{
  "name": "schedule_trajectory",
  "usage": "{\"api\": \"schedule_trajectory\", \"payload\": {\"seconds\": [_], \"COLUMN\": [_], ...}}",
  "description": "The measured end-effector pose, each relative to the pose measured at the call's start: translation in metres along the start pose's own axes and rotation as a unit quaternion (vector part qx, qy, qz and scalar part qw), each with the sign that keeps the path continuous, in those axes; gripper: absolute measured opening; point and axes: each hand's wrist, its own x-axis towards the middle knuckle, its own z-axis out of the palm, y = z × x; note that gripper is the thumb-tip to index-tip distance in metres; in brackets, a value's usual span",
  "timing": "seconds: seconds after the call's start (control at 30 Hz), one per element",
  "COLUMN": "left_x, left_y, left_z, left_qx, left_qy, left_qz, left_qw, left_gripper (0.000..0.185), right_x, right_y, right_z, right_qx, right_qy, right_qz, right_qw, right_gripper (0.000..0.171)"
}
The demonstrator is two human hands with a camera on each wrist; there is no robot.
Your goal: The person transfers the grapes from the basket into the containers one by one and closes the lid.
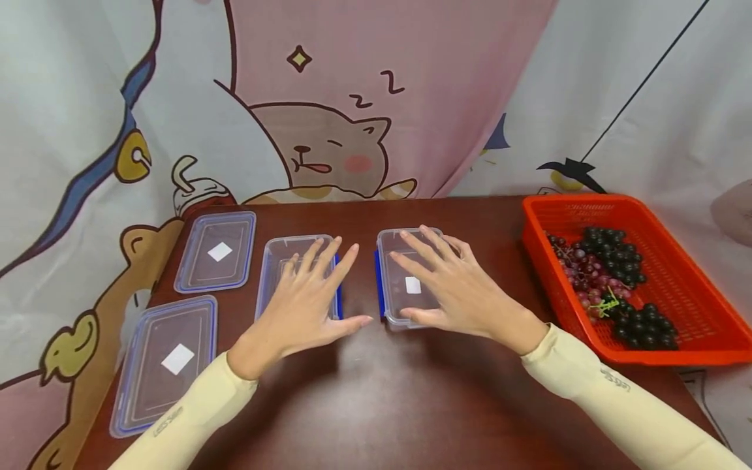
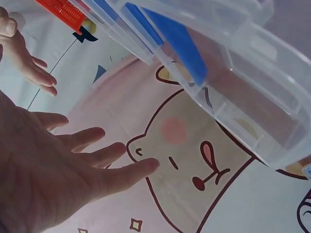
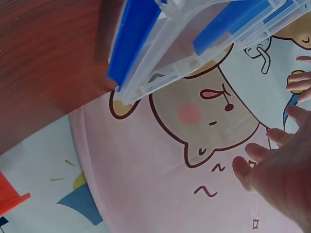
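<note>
Head view: two clear containers are seen side by side on a dark table point(image 1: 364, 405). The left hand point(image 1: 302, 303) is spread flat over the left container point(image 1: 272, 261), fingers straight, gripping nothing; the right hand point(image 1: 455, 287) is likewise splayed over the right container point(image 1: 390, 245). Two lids point(image 1: 217, 251) lie to the left; an orange basket point(image 1: 693, 307) of grapes point(image 1: 611, 274) is set at right.
Left wrist view: the left hand point(image 2: 43, 179) is shown relaxed, its fingers point(image 2: 121, 174) apart from the left container point(image 2: 252, 97).
Right wrist view: the right hand's fingers point(image 3: 252, 167) are shown extended, well apart from the right container point(image 3: 184, 43).
</note>
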Motion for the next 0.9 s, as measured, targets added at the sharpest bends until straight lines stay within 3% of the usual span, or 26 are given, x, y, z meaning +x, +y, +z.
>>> {"api": "schedule_trajectory", "payload": {"seconds": [0.4, 0.9], "left_x": [0.016, 0.024], "left_y": [0.013, 0.02], "left_z": [0.005, 0.021], "left_qx": [-0.041, -0.075], "left_qy": [-0.024, -0.049], "left_qz": [-0.015, -0.033], "left_qw": [0.9988, 0.9955], "left_gripper": [0.12, 0.125], "right_x": [-0.015, -0.032], "right_y": [0.009, 0.027], "right_z": [0.001, -0.009], "right_qx": [0.014, 0.044], "right_qy": [0.007, -0.004], "right_qz": [0.024, 0.07], "right_qw": [1.0, 0.997], "right_gripper": [0.094, 0.105]}}
